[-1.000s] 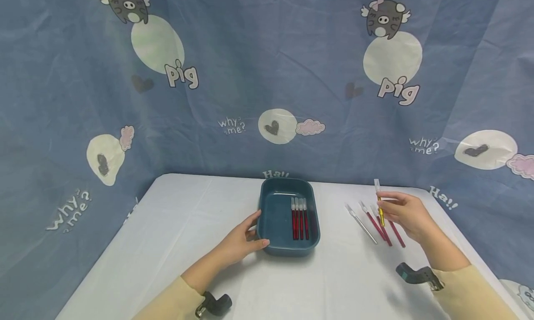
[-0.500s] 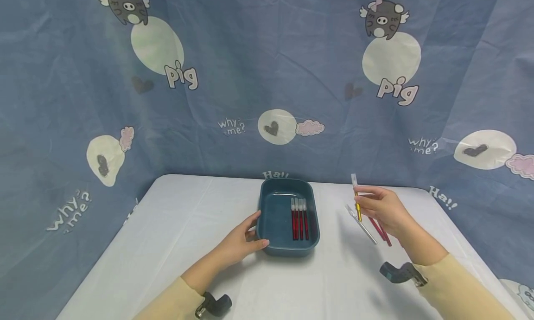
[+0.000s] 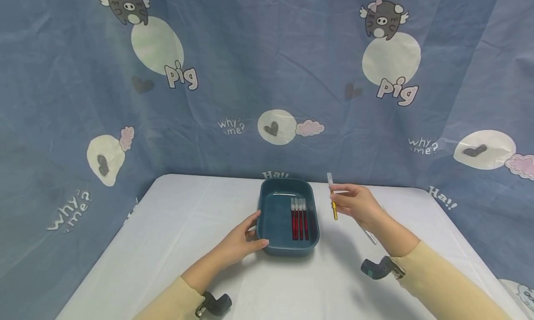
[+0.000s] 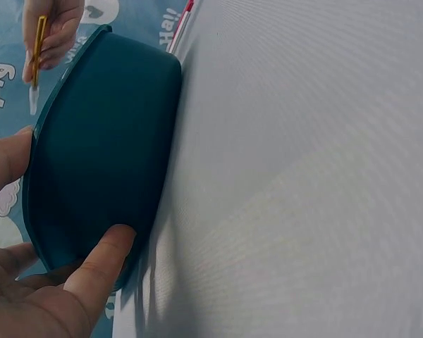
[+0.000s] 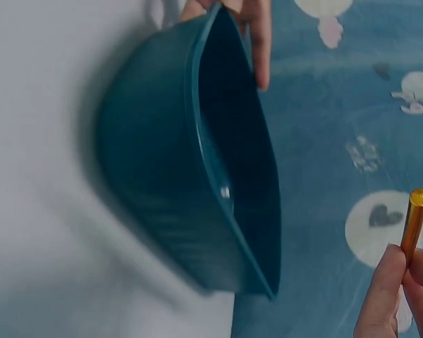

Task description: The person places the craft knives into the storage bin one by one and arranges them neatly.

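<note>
Bin [image 3: 288, 252] is gripped by left hand [image 3: 239, 241], thumb pressed to its wall. Yellow knife [image 3: 334, 211] is pinched by right hand [image 3: 356, 203], held over table [image 3: 200, 218], apart from bin. Four red knives [image 3: 301, 222] are laid side by side in bin, toward right hand. Silver knife [image 3: 370, 236] is partly hidden under right hand.

Between the yellow knife [image 3: 335, 209] in the right hand [image 3: 359, 205] and the tub [image 3: 275, 220] lies a narrow gap over the bench [image 3: 292, 287]. The tub's raised wall bars a low path in. Inside, red knives [image 3: 300, 222] block the right; room opens left of them. The left hand [image 3: 239, 242] obstructs the left side.
</note>
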Tool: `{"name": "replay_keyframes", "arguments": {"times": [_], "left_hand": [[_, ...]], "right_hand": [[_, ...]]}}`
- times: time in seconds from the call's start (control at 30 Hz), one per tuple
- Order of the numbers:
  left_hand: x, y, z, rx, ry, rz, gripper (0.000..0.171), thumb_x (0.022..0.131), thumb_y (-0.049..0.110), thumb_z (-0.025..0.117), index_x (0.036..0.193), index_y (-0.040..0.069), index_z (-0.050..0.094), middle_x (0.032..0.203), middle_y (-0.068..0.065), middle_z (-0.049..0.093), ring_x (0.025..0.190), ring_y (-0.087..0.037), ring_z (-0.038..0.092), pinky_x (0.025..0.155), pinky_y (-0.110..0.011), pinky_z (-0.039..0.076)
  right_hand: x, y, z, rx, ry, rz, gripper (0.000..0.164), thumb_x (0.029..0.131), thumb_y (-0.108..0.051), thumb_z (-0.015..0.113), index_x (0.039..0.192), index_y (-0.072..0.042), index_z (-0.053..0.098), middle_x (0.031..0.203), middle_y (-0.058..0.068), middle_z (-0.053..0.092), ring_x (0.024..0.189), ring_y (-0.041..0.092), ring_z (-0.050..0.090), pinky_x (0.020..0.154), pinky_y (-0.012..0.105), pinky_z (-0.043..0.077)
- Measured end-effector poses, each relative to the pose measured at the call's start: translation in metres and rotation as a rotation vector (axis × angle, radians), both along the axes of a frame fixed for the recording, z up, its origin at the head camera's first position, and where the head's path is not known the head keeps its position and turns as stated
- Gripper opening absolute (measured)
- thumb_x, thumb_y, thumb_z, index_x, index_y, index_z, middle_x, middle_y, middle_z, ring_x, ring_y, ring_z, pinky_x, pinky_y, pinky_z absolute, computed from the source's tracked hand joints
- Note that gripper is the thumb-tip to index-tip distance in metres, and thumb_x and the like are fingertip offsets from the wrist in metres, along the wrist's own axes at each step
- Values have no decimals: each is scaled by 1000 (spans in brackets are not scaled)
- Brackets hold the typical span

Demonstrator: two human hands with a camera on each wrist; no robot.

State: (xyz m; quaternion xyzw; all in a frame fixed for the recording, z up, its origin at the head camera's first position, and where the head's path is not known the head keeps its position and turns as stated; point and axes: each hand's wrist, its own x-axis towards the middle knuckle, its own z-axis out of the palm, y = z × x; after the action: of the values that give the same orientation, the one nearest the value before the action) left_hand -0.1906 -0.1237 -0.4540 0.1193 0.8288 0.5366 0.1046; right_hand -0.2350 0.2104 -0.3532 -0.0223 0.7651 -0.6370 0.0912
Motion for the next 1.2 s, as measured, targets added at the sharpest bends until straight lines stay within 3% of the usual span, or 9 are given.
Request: {"name": "replay_keyframes", "arguments": {"times": [0.27, 0.57, 0.8, 1.2], "left_hand": [[1, -1, 2, 6, -9, 4, 90, 89, 33, 78, 160, 18, 24, 158, -19, 34, 138, -41, 44, 107, -54, 42], [-1, 0, 2, 7, 0, 4, 90, 89, 34, 78, 160, 18, 24, 158, -20, 35, 137, -42, 44, 106, -55, 43], [0, -1, 2, 17, -21, -10, 90, 90, 34, 76, 161, 19, 22, 159, -19, 32, 138, -41, 43, 106, -53, 43], [-1, -2, 2, 13, -33, -13, 91, 90, 38, 76, 161, 19, 21, 160, -18, 31, 139, -42, 41, 105, -55, 44]], "right_hand": [[-7, -31, -7, -17, -29, 2, 41, 95, -3, 66, 134, 7, 57, 124, 24, 59, 95, 16, 67, 86, 30, 58], [-16, -61, -16, 6, -25, 44, 37, 96, -2, 65, 132, 7, 59, 121, 22, 62, 96, 20, 66, 86, 35, 58], [-18, -80, -27, 9, -46, 73, 34, 96, -1, 65, 129, 5, 62, 112, 18, 65, 94, 21, 68, 81, 32, 59], [-24, -115, -45, -6, -85, 47, 32, 93, 0, 69, 125, 3, 66, 108, 16, 66, 91, 19, 68, 81, 36, 60]]}}
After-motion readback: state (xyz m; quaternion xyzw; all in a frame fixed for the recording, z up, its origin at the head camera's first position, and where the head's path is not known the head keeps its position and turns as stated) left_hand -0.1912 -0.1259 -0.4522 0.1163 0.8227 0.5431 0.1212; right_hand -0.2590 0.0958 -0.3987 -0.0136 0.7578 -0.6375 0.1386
